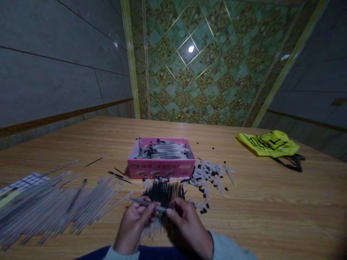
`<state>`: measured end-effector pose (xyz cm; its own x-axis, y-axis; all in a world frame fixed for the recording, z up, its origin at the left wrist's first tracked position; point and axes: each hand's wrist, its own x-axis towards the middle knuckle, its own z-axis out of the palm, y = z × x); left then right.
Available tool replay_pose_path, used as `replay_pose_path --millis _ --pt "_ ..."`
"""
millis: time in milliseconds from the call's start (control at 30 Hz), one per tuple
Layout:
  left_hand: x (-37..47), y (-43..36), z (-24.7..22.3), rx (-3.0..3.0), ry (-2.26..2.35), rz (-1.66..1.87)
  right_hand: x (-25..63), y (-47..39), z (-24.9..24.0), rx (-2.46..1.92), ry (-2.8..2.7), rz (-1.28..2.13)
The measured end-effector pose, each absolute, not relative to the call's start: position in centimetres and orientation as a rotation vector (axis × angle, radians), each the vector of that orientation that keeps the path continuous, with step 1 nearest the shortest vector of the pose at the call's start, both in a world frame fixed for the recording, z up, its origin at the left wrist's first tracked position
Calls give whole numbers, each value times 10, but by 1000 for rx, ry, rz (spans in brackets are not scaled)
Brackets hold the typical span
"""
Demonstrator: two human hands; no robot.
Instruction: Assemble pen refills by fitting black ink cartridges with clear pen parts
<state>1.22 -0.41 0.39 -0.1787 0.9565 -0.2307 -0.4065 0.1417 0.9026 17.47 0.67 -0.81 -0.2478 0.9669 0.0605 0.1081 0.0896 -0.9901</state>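
My left hand (134, 222) is closed around a slim translucent pen barrel (138, 200), which slants down to the right in front of me. At its right end, the thumb and fingers of my right hand (188, 224) pinch the barrel; whatever small part they may cover is hidden. Just beyond and under both hands lies a bunch of dark pen refills (159, 191), their pale ends toward me. Clear empty barrels (89, 206) are spread in a heap left of my hands. Small white and black pen parts (207, 173) lie scattered on the right.
A pink box (159, 169) full of pens stands behind the refills. On the right of the wooden table (271, 202) lie a yellow bag (268, 143) and a black strap-like item (291, 164). A blue-checked item (27, 183) is at the left, partly under barrels.
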Motion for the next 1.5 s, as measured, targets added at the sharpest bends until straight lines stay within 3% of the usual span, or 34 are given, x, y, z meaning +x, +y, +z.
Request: replay_pose_path --millis 233,300,433,500,667,833,1067,1333,1500 --pt "17 -7 5 676 1142 1471 172 11 -10 -1037 -1447 1755" --pt "16 -7 6 674 1151 1455 185 20 2 -1125 -1636 1575" --pt "10 -6 7 655 1133 1369 226 40 32 -1409 -2198 640" --pt "8 -6 7 645 1107 1370 244 46 42 -1537 -2397 391" --pt "7 -5 5 649 1052 1328 256 49 40 -1649 -2608 125" --pt "6 -5 3 628 1035 1290 249 48 32 -1678 -2639 69" --pt "6 -3 -4 762 1073 1168 248 57 22 -1587 -2430 328" --pt "8 -3 -2 937 1168 1092 217 58 1 -987 -1173 1479" --pt "7 -2 -7 983 1163 1087 212 49 4 -861 -968 1707"
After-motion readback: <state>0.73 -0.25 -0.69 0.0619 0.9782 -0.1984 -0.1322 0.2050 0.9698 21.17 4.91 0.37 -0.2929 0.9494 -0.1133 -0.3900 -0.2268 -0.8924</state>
